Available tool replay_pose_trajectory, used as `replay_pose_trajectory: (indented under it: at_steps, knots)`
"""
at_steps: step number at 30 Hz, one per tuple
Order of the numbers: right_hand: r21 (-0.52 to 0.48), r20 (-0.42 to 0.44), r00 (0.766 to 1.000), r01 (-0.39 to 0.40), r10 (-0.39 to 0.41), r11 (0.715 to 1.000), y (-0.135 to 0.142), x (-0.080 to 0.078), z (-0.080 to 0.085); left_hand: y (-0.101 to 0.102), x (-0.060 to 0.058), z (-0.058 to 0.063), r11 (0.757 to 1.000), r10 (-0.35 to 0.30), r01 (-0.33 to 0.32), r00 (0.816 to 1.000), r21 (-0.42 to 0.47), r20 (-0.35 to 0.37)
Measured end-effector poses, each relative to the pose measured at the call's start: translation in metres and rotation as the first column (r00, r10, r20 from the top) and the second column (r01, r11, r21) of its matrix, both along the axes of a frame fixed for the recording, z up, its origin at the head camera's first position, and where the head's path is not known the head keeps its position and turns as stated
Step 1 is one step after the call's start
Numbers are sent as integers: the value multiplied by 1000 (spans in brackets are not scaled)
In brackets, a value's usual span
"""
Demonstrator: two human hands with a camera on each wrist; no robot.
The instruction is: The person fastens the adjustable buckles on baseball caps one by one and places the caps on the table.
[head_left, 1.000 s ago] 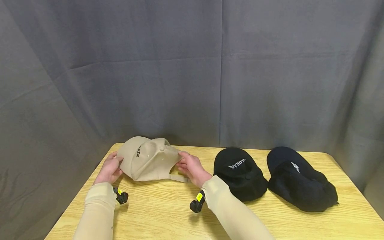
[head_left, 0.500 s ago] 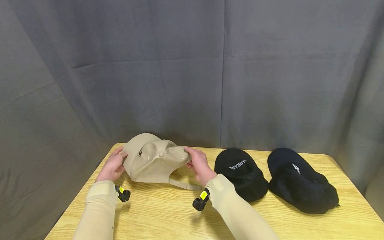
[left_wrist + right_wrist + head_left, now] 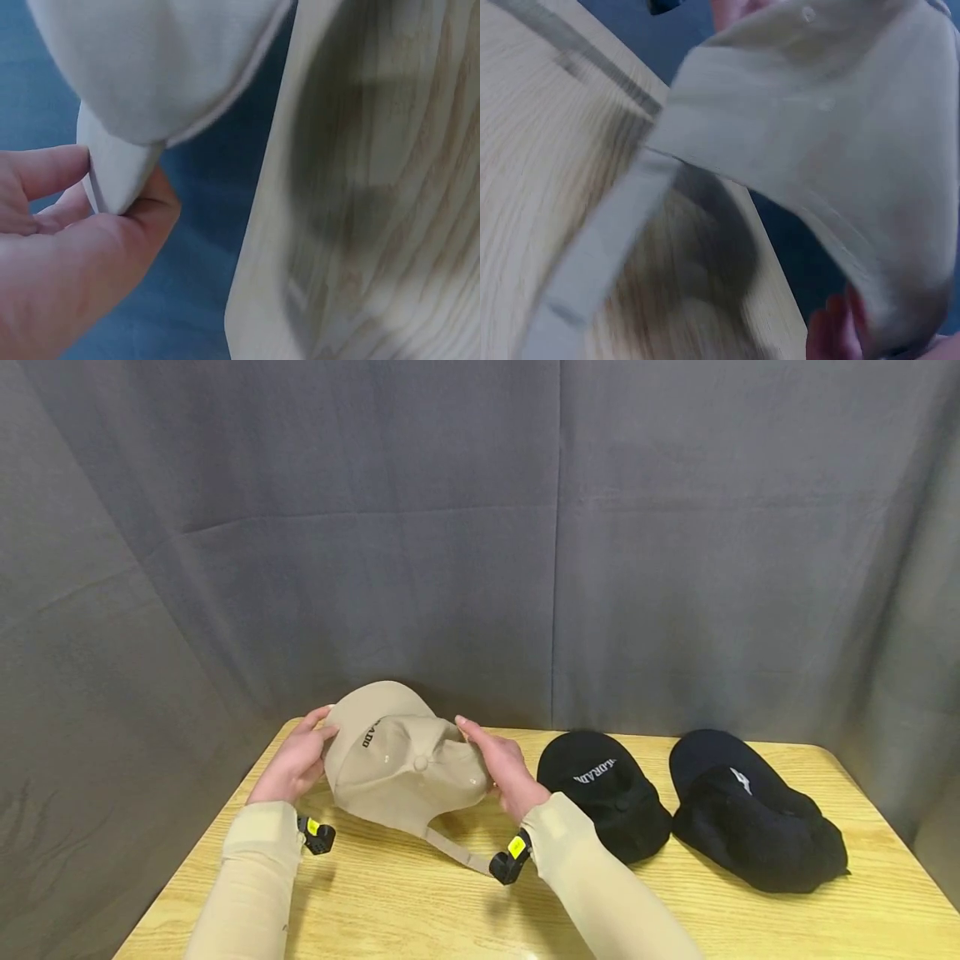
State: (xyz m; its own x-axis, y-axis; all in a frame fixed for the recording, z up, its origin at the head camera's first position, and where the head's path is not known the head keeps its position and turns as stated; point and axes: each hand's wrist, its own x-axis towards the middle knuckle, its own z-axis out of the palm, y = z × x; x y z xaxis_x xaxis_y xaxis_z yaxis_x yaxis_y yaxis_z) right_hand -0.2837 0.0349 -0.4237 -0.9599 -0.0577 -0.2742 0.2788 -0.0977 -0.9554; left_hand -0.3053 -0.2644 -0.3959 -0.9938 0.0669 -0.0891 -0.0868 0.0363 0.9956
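Observation:
A beige baseball cap with dark lettering is held between both hands over the left part of the table, its crown partly dented. At the cap's left side, my left hand pinches the edge of the brim; the left wrist view shows thumb and fingers on either side of the brim. My right hand grips the rear edge of the crown, thumb on top. Fingertips show under that edge in the right wrist view. The back strap hangs down loosely toward the table.
To the right lie a black cap with white lettering and a dark navy cap with a small white emblem, side by side. The wooden table ends at a grey curtain behind and at the left.
Both hands have moved right and the beige cap has risen with them, its brim swinging up. The right hand has shifted along the rear edge, and the strap now droops lower.

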Motion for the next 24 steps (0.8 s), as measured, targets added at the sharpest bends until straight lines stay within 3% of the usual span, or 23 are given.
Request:
replay_pose_trajectory:
  at_steps: [3, 6, 9, 13, 24]
  knots:
    - [10, -2, 1000, -28, 28, 1000, 2, -2, 0, 5, -1, 3, 1000, -25, 25, 1000, 5, -8]
    - [-1, 4, 994, -111, 111, 994, 1, -3, -1, 11, -2, 4, 999, -46, 46, 999, 1, -3]
    - [-71, -23, 989, -149, 148, 986, -2, -3, -2, 18, -3, 4, 999, -42, 42, 999, 0, 6]
    - [-180, -77, 991, -121, 108, 976, -5, -3, -1, 27, -4, 4, 1000, -28, 28, 999, 9, 19]
    - [-288, -103, 993, -77, 49, 954, -5, -3, 11, 37, -5, 0, 997, -28, 22, 996, 70, 89]
